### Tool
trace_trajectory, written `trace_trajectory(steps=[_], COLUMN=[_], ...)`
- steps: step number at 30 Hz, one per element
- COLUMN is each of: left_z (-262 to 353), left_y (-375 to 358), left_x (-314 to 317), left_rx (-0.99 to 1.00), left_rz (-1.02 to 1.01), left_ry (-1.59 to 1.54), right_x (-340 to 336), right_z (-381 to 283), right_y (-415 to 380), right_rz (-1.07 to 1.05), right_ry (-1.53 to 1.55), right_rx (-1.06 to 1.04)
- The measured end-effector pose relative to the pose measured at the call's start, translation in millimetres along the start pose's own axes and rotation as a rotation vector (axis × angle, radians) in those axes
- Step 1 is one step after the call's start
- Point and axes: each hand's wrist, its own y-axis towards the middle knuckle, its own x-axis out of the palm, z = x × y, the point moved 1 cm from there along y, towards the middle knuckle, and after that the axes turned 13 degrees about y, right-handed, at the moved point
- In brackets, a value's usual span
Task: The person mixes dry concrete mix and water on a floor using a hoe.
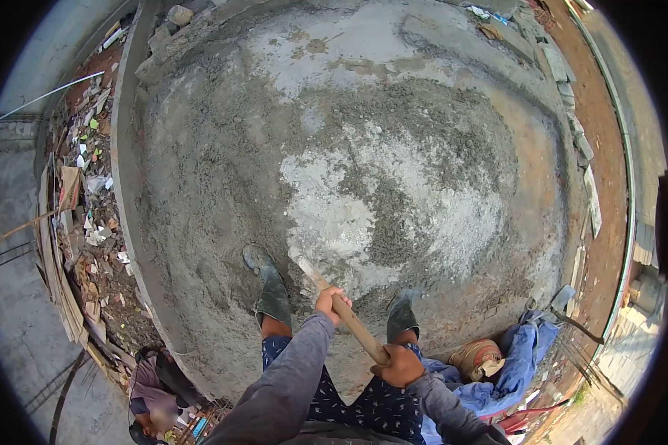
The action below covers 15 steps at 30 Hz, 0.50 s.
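Note:
My left hand (pixel 334 304) is wrapped round the middle of a wooden tool handle (pixel 361 334), which slants from lower right to upper left. Near its rear end, my right hand (pixel 398 367) grips the same handle. The whitish front end reaches the grey mix by my left boot (pixel 272 289); I cannot make out the tool's head. Ahead lies a wide bed of wet grey mortar (pixel 215 170) with patches of pale dry powder (pixel 334 215) on top. My right boot (pixel 402 315) stands in the mix too.
A low concrete edge (pixel 122 163) borders the left side, with rubble and planks (pixel 59 274) beyond. Another person (pixel 152 389) is at the lower left. A blue tarp (pixel 523 363) and a sack (pixel 479 358) lie at the lower right. Broken blocks (pixel 583 148) line the right.

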Motion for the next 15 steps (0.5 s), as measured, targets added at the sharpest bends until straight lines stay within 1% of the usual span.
trace_trajectory(steps=[1, 3, 4, 5, 7, 8, 9, 10, 11, 12, 13, 15], left_z=[-2, -9, -14, -39, -96, -118, -138, -151, -158, -163, -162, -146], left_y=[-3, -9, -15, -42, -58, -70, -85, -101, -116, -123, -125, -133], left_x=[16, 49, 67, 102, 160, 195, 221, 242, 263, 273, 273, 262], left_rx=[0.027, 0.006, -0.003, 0.116, 0.202, 0.19, 0.168, 0.147, 0.129, 0.113, 0.146, 0.211], left_rz=[0.061, 0.059, 0.06, 0.012, 0.052, -0.031, -0.1, -0.158, -0.22, -0.28, -0.277, -0.27], left_ry=[-0.067, -0.129, -0.157, -0.052, -0.051, -0.06, -0.07, -0.055, -0.041, -0.03, -0.037, -0.065], right_x=[-32, -97, -129, -159, -219, -245, -265, -289, -307, -314, -317, -302], right_z=[2, 22, 38, 58, 108, 144, 177, 206, 217, 223, 223, 238], right_y=[-26, -76, -99, -119, -151, -156, -165, -167, -172, -168, -166, -137], right_rz=[-0.006, -0.064, -0.048, -0.034, -0.017, 0.084, 0.252, 0.27, 0.294, 0.37, 0.442, 0.538], right_ry=[0.0, 0.066, 0.065, 0.064, -0.033, -0.102, -0.057, -0.191, -0.232, -0.339, -0.458, -0.487], right_rx=[-0.023, -0.071, -0.129, -0.185, -0.104, -0.267, -0.224, -0.071, -0.021, -0.031, -0.076, -0.216])
